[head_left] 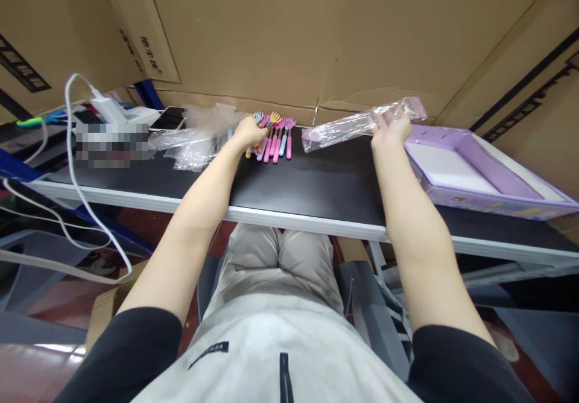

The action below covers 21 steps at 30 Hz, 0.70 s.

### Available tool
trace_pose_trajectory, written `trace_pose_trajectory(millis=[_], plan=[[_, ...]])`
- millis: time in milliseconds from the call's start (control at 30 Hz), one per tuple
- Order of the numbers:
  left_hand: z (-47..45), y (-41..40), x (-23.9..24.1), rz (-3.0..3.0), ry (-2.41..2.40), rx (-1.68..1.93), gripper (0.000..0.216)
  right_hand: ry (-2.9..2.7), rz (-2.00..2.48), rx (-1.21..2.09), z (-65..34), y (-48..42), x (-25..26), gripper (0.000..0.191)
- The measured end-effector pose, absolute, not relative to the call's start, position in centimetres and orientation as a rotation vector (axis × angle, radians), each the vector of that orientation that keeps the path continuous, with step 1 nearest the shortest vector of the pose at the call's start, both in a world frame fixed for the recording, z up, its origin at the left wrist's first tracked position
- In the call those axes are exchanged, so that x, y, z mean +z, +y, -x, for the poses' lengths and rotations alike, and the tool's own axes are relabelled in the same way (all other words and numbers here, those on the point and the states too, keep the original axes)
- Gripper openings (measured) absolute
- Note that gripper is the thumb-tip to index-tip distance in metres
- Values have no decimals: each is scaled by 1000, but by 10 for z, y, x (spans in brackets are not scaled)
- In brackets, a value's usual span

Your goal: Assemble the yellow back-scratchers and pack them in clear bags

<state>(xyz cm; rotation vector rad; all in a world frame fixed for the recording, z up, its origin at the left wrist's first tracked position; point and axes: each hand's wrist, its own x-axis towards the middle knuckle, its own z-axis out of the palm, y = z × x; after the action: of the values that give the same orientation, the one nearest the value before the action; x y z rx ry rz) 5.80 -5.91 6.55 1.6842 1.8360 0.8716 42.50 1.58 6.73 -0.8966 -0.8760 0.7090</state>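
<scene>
My left hand [249,134] is at the left end of a row of small back scratchers [275,140] with claw-shaped heads in pink, blue and yellow. Its fingers are curled around some of them; which ones is partly hidden. My right hand [391,124] grips a long clear plastic bag [339,130] with a pink end, held slantwise just above the black tabletop. Beside my left wrist lies a heap of crumpled clear plastic bags [199,143].
An open purple box [479,195] with a white inside stands at the right. At the left are a white charger [107,108] with a looping cable, and a phone-like device [168,119]. Cardboard walls [316,35] close off the back. A pale metal edge [307,221] runs along the front.
</scene>
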Motion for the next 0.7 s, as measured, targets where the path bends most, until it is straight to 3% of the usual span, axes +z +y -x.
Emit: trace_pose_trajectory(millis=[167, 467, 567, 700], plan=[[-64, -59, 61, -1916, 1935, 753, 13, -722, 995, 868, -386, 5, 75, 45], [-78, -57, 57, -2164, 2108, 502, 42, -1049, 979, 890, -361, 0, 63, 56], [-84, -63, 60, -2148, 2139, 469, 50, -967, 996, 916, -352, 0, 60, 45], [-86, -72, 62, -2141, 2142, 549, 43, -1048, 1004, 976, -344, -4, 57, 26]])
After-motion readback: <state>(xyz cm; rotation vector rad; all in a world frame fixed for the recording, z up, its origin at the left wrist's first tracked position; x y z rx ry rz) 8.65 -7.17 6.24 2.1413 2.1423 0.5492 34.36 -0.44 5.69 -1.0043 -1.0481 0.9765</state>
